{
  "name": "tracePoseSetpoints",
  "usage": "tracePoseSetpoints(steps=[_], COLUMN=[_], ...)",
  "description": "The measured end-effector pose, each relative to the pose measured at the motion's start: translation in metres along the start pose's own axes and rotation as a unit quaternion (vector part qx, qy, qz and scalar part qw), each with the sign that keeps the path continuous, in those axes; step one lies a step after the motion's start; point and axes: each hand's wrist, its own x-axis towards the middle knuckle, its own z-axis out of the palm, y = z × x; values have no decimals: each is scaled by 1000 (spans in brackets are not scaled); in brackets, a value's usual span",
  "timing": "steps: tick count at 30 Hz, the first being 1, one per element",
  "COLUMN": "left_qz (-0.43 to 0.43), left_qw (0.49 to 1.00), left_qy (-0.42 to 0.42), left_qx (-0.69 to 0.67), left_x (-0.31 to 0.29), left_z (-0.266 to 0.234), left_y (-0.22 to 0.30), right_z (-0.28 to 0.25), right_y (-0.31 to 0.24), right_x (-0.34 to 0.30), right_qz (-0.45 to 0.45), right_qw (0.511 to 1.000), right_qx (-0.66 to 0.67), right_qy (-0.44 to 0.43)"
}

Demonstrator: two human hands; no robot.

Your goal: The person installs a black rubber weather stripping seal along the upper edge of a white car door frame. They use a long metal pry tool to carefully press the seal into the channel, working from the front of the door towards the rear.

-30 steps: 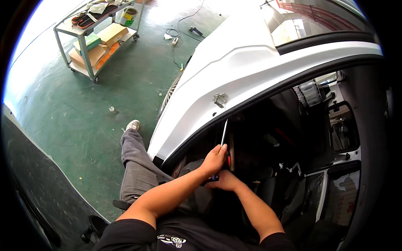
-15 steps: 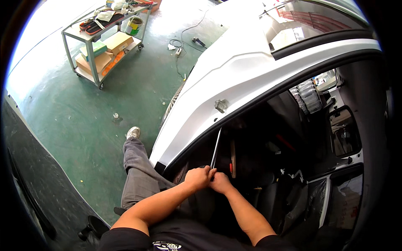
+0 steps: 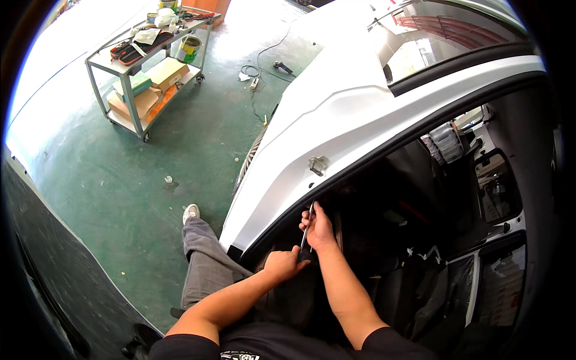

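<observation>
A slim shiny metal rod (image 3: 306, 233) with a dark handle stands at a slant inside the open doorway of a white car (image 3: 288, 162). My left hand (image 3: 283, 264) is closed around its lower end, thumb up along the handle. Farther up, my right hand (image 3: 318, 228) grips the shaft with curled fingers, close to the black rubber door seal (image 3: 360, 167). The rod's top meets the edge by the seal, and I cannot see where its tip rests. Above the seal, a metal door striker (image 3: 317, 165) sits on the white panel.
The dark car interior lies to the right, with a mirror-like framed pane (image 3: 497, 185) and clear plastic boxes (image 3: 445, 143). At the far left stands a metal trolley (image 3: 129, 71) with tools and cartons. A corded power tool (image 3: 282, 67) lies on the green floor (image 3: 150, 204).
My right hand has left its place beside the left hand and moved up the rod, gripping its shaft near the seal. The left hand stays at the handle. The view has shifted slightly.
</observation>
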Motion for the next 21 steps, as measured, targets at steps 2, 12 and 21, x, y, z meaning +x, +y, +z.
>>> tracePoseSetpoints(steps=[2, 12, 21], left_qz=[11, -106, -15], left_qw=[998, 990, 997], left_qy=[33, 55, 27], left_qx=[52, 79, 66], left_x=[0, -3, -24], left_z=[8, 46, 32], left_y=[-2, 24, 16], right_z=[10, 11, 16], right_y=[17, 22, 28], right_x=[5, -6, -17], right_qz=[-48, -95, -101], right_qw=[993, 988, 985], right_qx=[-20, -86, -95], right_qy=[102, 87, 99])
